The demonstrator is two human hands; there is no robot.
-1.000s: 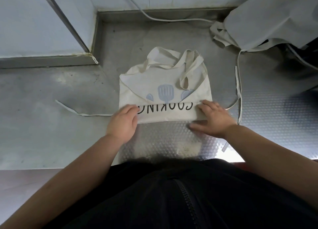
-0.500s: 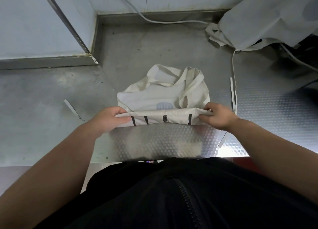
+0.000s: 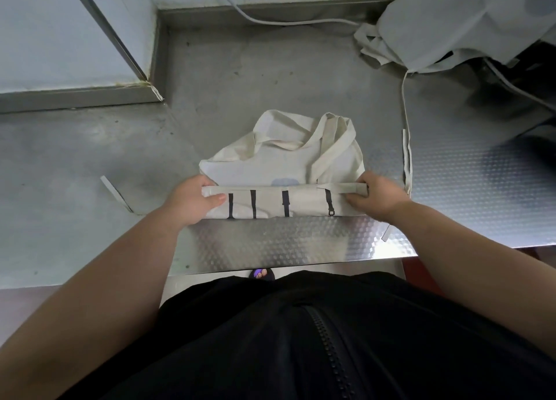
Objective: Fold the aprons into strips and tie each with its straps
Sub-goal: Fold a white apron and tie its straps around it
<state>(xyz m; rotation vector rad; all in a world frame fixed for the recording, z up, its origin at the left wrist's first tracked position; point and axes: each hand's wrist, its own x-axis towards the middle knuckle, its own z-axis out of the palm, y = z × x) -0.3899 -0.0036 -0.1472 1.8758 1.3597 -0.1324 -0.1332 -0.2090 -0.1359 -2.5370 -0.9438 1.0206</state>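
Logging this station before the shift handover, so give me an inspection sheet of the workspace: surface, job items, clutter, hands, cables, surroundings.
Surface: steel counter, embossed near edge, stained farther back.
Job's things: cream apron partly folded into a strip; strap loose at left; fabric heap with straps far right.
Clutter: nothing seen.
Hands: left hand and right hand grip the fold's ends.
Cables: white cord along back ledge.
Surroundings: pale wall panels.

A cream apron (image 3: 279, 165) lies on the steel tabletop (image 3: 90, 165), its near edge folded into a band (image 3: 270, 202) crossed by dark bars. The left grip (image 3: 192, 201) pinches the band's left end, the right grip (image 3: 376, 196) its right end. Pale cloth (image 3: 457, 23) is heaped far right.
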